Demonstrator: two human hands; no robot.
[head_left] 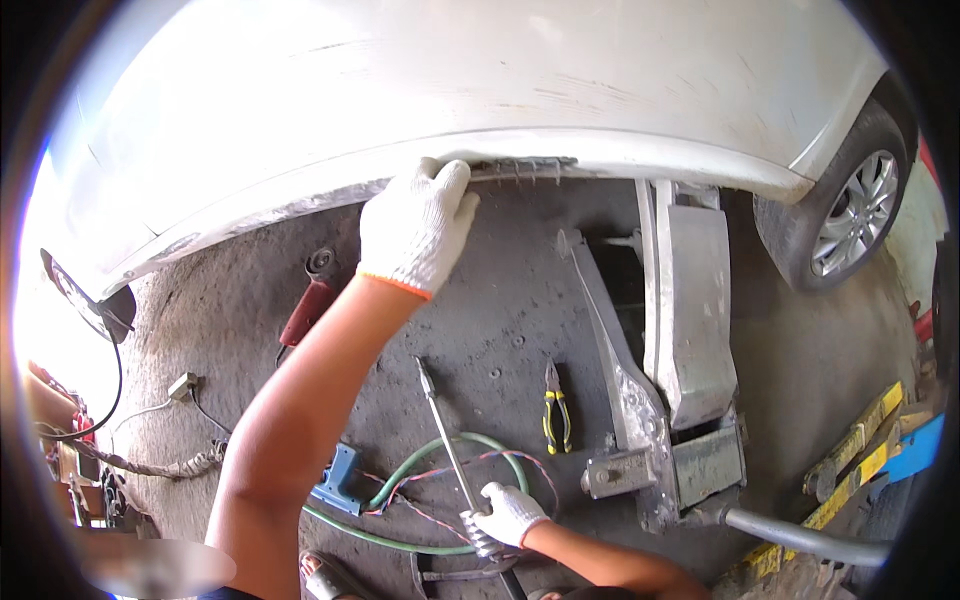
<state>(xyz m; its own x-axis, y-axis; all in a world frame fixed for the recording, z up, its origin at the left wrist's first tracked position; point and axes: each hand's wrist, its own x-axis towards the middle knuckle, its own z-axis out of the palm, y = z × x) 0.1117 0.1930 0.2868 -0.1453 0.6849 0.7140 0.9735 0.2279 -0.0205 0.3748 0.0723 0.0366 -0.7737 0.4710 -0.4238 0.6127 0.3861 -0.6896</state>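
Observation:
A white car's sill [620, 148] runs across the far side, with a bare grey patch and a row of small metal tabs [535, 165] standing out of it. My left hand [415, 222], in a white knit glove, is closed at the sill by the left end of that row; what its fingers grip is hidden. Lower down, my right hand [508, 515], gloved alike, is wrapped round the ribbed weight of a slide hammer [450, 445]. Its long thin rod points up and away over the floor.
Yellow-handled pliers [556, 415] and a red grinder [308, 305] lie on the floor. A blue gun-shaped tool [339, 480] rests beside a looped green hose [400, 470]. At right stands a metal pulling frame [700, 320], near the car's wheel [850, 215] and yellow bars [860, 440].

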